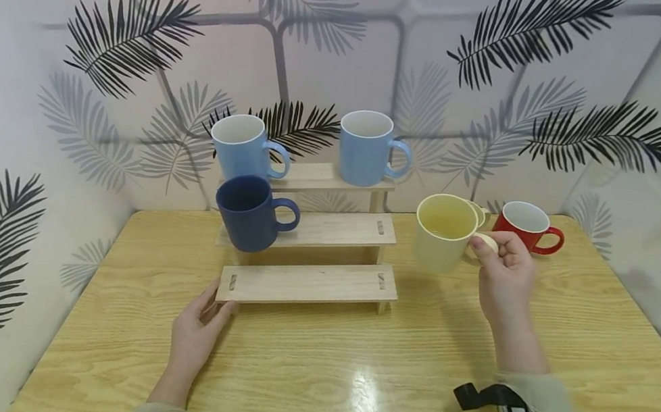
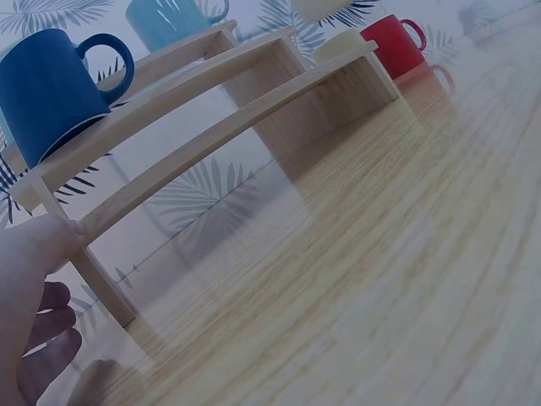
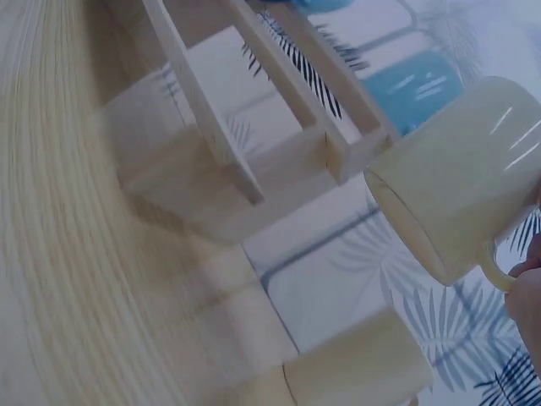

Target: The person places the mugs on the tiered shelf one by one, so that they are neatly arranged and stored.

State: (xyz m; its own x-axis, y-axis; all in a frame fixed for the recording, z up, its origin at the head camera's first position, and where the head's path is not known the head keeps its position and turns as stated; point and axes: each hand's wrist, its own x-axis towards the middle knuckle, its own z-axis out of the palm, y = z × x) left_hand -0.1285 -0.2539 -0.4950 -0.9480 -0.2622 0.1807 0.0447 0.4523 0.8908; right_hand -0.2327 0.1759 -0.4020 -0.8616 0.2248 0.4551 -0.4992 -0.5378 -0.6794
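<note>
My right hand [image 1: 508, 274] pinches the handle of a pale yellow mug [image 1: 441, 242], held upright right of the stepped wooden rack [image 1: 309, 283]; in the right wrist view this mug [image 3: 461, 182] is off the table. A second pale yellow mug [image 3: 359, 364] stands behind, mostly hidden in the head view. My left hand [image 1: 193, 336] grips the left end of the rack's lowest step, its thumb at the front edge and the other fingers at the side. A dark blue mug [image 1: 247, 217] sits on the middle step's left end; light blue mugs [image 1: 238, 144] [image 1: 364, 150] occupy the top step.
A red mug [image 1: 523, 221] with a white inside stands at the back right of the wooden table [image 1: 299, 372], beyond my right hand. Leaf-patterned covering [image 1: 337, 37] rises directly behind the rack and along both sides.
</note>
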